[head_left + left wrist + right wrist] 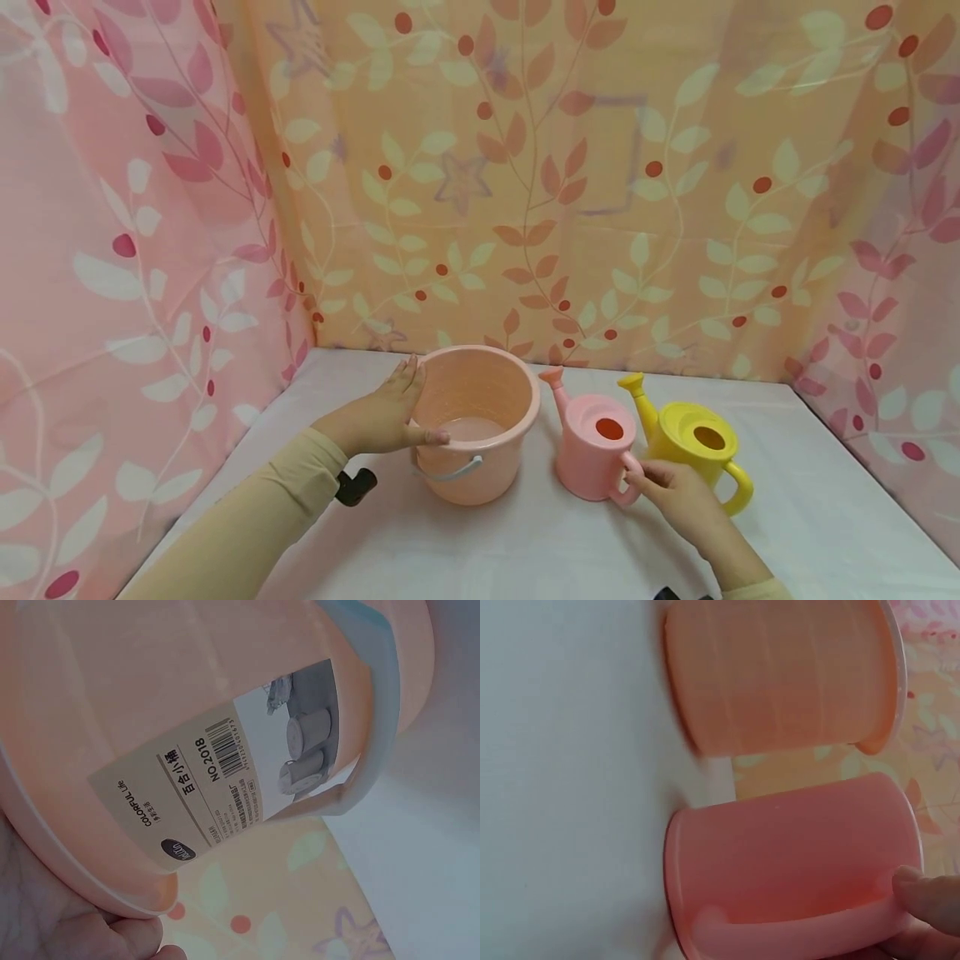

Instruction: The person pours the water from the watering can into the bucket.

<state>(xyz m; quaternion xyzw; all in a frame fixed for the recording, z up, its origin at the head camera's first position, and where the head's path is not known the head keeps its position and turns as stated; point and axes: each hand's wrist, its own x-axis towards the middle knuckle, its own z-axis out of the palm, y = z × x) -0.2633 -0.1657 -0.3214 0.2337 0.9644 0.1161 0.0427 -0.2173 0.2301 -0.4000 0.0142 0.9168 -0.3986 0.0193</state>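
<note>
A peach plastic bucket [468,483] stands upright with its pale blue handle [457,472] hanging down at the front. On the left of its rim rests my left hand [378,412], fingers straight and thumb over the front rim. The left wrist view has the bucket's printed label [202,765] up close. My right hand [686,500] pinches the handle of a pink watering can [585,458] between thumb and fingers. In the right wrist view the thumb [934,900] lies near the top of that handle. The can is upright on the white table.
Just right of the pink can, a yellow watering can [686,425] stands partly behind my right hand. White cloth covers the table [525,550]. Leaf-patterned curtains [525,192] enclose the back and both sides. A black wrist camera [356,486] sticks out below my left wrist.
</note>
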